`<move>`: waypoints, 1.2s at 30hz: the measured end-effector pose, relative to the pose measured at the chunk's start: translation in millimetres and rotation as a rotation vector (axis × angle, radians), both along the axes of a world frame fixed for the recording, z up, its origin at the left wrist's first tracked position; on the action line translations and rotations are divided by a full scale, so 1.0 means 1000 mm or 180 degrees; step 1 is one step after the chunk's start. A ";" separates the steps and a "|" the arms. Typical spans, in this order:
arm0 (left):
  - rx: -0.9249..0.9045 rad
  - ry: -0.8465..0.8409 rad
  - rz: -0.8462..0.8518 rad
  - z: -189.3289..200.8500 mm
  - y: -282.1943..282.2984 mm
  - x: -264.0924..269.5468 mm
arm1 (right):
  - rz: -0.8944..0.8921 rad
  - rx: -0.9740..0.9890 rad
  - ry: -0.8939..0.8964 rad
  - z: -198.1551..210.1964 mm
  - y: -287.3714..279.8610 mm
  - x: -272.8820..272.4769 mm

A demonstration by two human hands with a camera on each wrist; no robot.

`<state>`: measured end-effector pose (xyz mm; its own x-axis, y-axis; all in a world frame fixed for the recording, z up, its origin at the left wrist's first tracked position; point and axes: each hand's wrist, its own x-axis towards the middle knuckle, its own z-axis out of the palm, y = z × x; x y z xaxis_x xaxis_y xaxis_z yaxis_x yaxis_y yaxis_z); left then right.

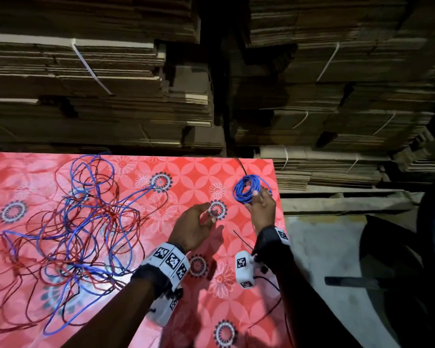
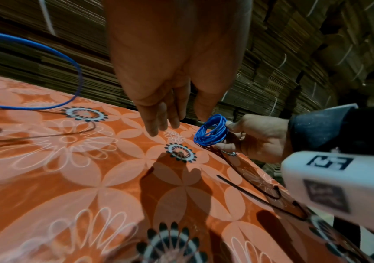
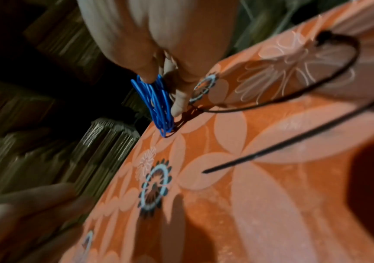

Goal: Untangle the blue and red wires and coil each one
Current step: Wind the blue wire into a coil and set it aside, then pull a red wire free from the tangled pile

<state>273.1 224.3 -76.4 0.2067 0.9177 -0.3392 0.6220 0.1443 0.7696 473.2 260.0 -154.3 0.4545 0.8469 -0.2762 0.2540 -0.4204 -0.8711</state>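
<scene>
A loose tangle of blue and red wires (image 1: 73, 229) sprawls over the left half of the red floral table (image 1: 181, 172). My right hand (image 1: 258, 194) pinches a small coiled bundle of blue wire (image 1: 246, 190) near the table's far right corner, its lower turns touching the cloth. In the right wrist view the thumb and fingers clamp that blue coil (image 3: 156, 105). My left hand (image 1: 209, 214) hovers just left of the coil with relaxed fingers, holding nothing. The left wrist view shows its fingers (image 2: 158, 115) straight, close to the blue coil (image 2: 210, 132).
Thin black ties (image 1: 241, 238) lie on the cloth by my right wrist, and another black strand (image 1: 241, 167) runs off the far edge. Stacks of flattened cardboard (image 1: 111, 84) rise behind the table. The table's right edge (image 1: 280, 209) drops to a grey floor.
</scene>
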 end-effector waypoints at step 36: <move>0.0909 0.1097 -0.0911 -0.021 0.010 -0.020 | 0.1678 0.0716 -0.1911 0.048 -0.037 -0.001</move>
